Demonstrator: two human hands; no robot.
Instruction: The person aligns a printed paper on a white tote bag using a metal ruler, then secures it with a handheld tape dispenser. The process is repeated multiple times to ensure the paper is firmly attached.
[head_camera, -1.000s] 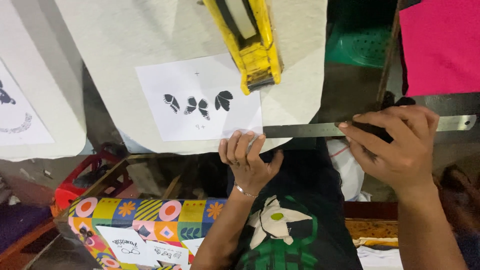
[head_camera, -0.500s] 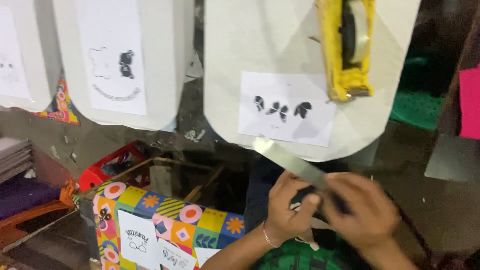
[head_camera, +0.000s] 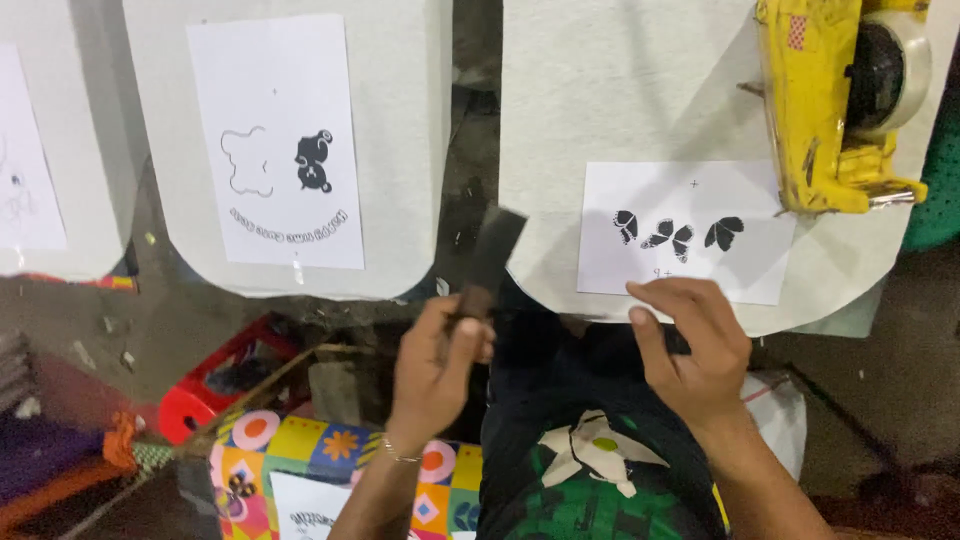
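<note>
My left hand (head_camera: 435, 365) is closed around the lower end of a dark, flat ruler-like strip (head_camera: 490, 260), thumb and fingers pinching it so that the strip stands up and leans slightly to the right, its upper end reaching into the gap between two pale boards. It is blurred, so I cannot tell its markings. A thin bracelet (head_camera: 398, 455) sits on that wrist. My right hand (head_camera: 695, 345) is loosely curled with the fingers bent inward, and the fingertips (head_camera: 655, 293) rest at the lower edge of a white sheet with black butterfly shapes (head_camera: 685, 235); whether something dark is tucked under the palm I cannot tell. That sheet lies on the rounded pale surface (head_camera: 600, 100) on the right, and just beside its upper right corner a yellow tape dispenser (head_camera: 830, 110) with a roll of tape rests on the same board. To the left, across the dark gap, another pale board (head_camera: 400, 150) carries a second white sheet (head_camera: 275, 140) printed with an outline and a black figure. Below my hands I see my dark green printed shirt (head_camera: 590, 480), to its left a brightly patterned box (head_camera: 300, 460) with colourful squares and flowers, and further left a red plastic crate (head_camera: 215, 375) on the floor.
</note>
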